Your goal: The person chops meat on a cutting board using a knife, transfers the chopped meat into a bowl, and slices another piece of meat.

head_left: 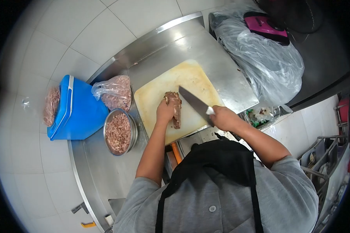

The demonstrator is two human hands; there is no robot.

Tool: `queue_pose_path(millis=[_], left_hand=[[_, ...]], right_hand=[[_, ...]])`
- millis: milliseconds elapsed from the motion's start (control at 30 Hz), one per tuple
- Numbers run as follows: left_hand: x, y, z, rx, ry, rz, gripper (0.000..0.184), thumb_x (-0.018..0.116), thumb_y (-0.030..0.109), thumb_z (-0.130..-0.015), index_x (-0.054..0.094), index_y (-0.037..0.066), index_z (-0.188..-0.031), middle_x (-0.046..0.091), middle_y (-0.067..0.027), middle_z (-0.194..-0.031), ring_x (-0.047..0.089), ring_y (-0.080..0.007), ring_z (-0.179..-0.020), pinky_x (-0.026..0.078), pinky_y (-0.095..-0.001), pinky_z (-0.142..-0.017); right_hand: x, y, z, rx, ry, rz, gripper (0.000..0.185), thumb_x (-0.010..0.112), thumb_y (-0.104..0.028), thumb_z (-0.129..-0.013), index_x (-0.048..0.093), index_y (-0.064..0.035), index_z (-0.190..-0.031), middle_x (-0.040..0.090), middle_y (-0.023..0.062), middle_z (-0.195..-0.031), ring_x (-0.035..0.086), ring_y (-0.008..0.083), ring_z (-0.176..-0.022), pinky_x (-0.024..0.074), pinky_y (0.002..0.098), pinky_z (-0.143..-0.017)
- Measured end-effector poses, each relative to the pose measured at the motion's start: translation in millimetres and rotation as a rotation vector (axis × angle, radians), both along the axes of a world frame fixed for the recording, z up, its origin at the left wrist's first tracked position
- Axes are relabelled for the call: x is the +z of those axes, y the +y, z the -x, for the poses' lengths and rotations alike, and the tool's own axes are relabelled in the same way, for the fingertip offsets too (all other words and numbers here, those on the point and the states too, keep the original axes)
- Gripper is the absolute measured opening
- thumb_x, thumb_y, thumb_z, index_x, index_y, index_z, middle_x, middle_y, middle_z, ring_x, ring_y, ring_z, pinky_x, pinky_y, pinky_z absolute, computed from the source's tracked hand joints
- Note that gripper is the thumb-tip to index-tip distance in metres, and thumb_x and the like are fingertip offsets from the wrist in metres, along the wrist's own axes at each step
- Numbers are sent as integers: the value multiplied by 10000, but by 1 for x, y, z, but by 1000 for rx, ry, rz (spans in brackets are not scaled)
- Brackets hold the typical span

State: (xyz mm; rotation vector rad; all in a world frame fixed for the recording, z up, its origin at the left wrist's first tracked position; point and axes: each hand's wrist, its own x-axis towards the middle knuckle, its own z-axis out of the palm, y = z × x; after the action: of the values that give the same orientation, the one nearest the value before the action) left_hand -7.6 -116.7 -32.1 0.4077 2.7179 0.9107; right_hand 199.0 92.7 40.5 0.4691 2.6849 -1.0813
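Note:
On the stained, pale cutting board [198, 73] lies a long brown piece of meat [177, 112]. My left hand [165, 112] is closed around its left side, the fingers partly hidden by the meat. A wide-bladed kitchen knife [194, 103] is in my right hand [224, 118], which wraps around the handle near the board's right edge. The blade points up and left over the board, its tip to the right of the meat's upper end and apart from it.
Left of the board stand a metal bowl of chopped meat [119, 133], a plastic bag of ground meat [118, 92] and a blue cooler [83, 110]. Clear plastic bags [264, 62] lie at upper right beside the steel counter [233, 77]. A raised metal edge [159, 33] runs along the wall.

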Motion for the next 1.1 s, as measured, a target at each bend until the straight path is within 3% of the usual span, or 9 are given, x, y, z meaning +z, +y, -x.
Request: queue_pose_path(millis=[100,433,533,667,867,933,1000,1067,1100], left_hand=[[-1,5,-1,2,23,-32,484,594,378,-935,649,-69,-1111,687,-309,-1078,650,-452,-1053,502,-463,-901],[-12,21,-14,217,46,-140,471,603,341,-932,612,-86,-1130,685,-309,-1075,674,-442,-1002,518,-453,-899],[-16,18,-10,146,-37,-258,429,610,299,-930,601,-77,-1137,696,-284,-1049,686,-408,-990,522,-441,-896],[-22,17,-5,50,-8,-321,392,615,271,-934,584,-60,-1142,694,-299,-1047,674,-462,-986,525,-485,-861],[-9,-2,-15,125,-210,-542,353,604,259,-943,603,-48,-1117,712,-139,-951,695,-272,-814,551,-399,-762],[-21,-32,9,114,-459,-629,355,594,271,-952,632,-47,-1105,680,-71,-901,655,-176,-797,542,-348,-738],[-6,-53,18,123,-422,-454,391,606,282,-951,652,-54,-1145,685,-123,-926,672,-248,-845,534,-378,-777],[8,-58,18,147,56,-38,505,665,344,-911,651,-73,-1194,689,-178,-979,671,-331,-908,522,-411,-846],[16,-49,9,153,61,-37,505,665,344,-911,651,-73,-1194,689,-178,-979,671,-331,-908,522,-411,-846]], right_hand=[[4,-20,26,66,-18,-99,305,504,-204,-966,613,46,-1104,699,265,-1086,679,420,-1028,532,490,-908],[19,-60,49,98,-87,-218,203,516,-55,-915,567,74,-1063,717,269,-965,730,384,-913,584,445,-780],[16,-54,60,112,-87,-207,210,520,-55,-911,575,77,-1065,718,267,-967,731,385,-912,587,446,-777],[21,-53,82,102,-145,-198,225,532,-62,-905,599,82,-1064,713,283,-985,727,394,-934,586,450,-791],[-8,-50,104,33,-76,-100,226,533,-78,-907,621,74,-1049,705,289,-1045,710,403,-979,573,468,-823],[-2,-34,101,28,-106,-84,237,526,-86,-912,624,66,-1066,701,288,-1063,697,403,-1019,555,482,-859],[-1,-28,84,13,-134,-67,266,527,-115,-923,621,63,-1098,693,298,-1078,685,412,-1038,540,492,-882],[6,-16,63,-62,-66,-76,307,536,-157,-939,612,75,-1125,688,306,-1075,684,418,-1023,538,495,-880],[6,-9,57,-57,-62,-75,307,536,-157,-939,612,75,-1125,688,306,-1075,684,418,-1023,538,495,-880]])
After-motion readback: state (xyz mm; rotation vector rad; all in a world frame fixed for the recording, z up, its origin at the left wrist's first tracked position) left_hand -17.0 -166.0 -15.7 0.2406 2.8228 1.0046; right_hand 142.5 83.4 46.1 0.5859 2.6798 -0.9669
